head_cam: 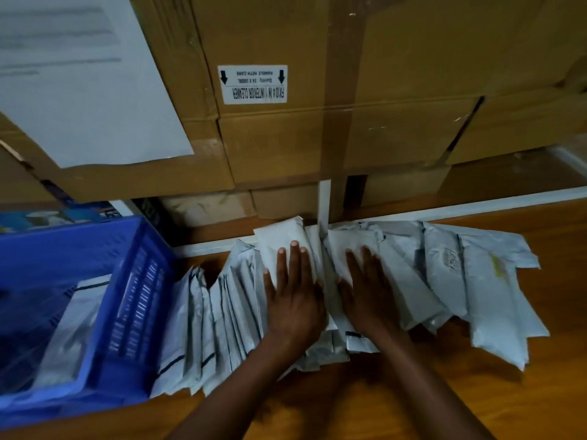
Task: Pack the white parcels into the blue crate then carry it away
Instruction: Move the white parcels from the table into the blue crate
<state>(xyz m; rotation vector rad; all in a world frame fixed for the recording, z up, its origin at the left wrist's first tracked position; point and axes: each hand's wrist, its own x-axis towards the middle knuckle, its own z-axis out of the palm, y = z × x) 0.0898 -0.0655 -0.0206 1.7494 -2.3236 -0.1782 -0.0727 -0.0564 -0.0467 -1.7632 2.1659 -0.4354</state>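
A long fanned row of several white parcels [444, 281] lies across the wooden table. My left hand [293, 296] rests flat, fingers spread, on a parcel [276, 239] at the middle of the row. Just right of it, my right hand [368, 290] lies flat on the neighbouring parcels. Neither hand grips anything. The blue crate [136, 281] stands at the left, touching the row's left end. A white parcel [76, 325] lies inside it.
Stacked cardboard boxes [317, 90] form a wall right behind the parcels. One bears a white label [252, 84], and a large paper sheet [82, 74] hangs at the upper left. The wooden table [349, 395] shows in front of the parcels.
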